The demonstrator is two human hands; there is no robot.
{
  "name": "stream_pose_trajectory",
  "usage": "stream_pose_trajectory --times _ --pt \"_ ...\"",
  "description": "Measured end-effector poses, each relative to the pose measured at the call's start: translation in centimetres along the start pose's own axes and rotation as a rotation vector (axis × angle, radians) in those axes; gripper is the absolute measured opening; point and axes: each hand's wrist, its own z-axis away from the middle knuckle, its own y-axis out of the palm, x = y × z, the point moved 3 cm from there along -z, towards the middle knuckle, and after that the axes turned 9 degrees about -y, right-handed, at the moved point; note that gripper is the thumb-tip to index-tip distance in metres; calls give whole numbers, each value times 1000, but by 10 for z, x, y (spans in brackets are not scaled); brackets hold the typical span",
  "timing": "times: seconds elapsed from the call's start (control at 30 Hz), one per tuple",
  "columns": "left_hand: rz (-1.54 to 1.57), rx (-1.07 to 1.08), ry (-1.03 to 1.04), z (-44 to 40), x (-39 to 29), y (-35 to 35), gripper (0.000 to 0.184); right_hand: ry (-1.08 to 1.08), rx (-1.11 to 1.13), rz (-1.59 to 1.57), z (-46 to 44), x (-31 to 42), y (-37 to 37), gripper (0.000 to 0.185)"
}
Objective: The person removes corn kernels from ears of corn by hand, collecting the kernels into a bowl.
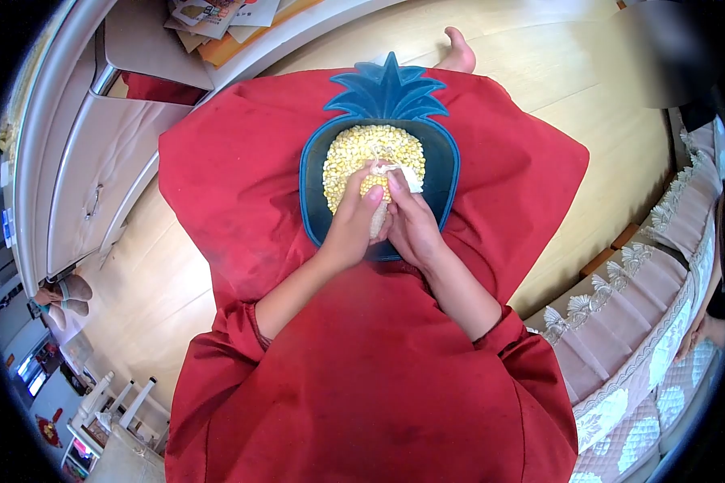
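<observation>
A corn cob (378, 219) is gripped between both hands, bare and pale at its lower end and still bearing yellow kernels toward the top. My left hand (351, 224) is closed around its left side, thumb pressed on the kernels. From the right, my right hand (416, 229) wraps the same cob, its thumb also on it. Beneath them, a dark teal pineapple-shaped bowl (453, 173) rests on my lap, holding a heap of loose corn kernels (370, 143). Something white (414, 179) shows beside my right fingers; its kind is unclear.
Red cloth (507, 153) covers my lap and arms. On the left stands a pale cabinet (97, 161) with papers (209, 16) on top. A lace-trimmed sofa (612, 314) lines the right, where another person's hand (707, 332) shows. A bare foot (457, 53) rests on the floor ahead.
</observation>
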Motion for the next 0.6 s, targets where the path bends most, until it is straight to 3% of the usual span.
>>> stream_pose_trajectory --times 0.6 --pt "-75 27 33 4 -1 1 51 -25 68 52 -2 -2 -6 44"
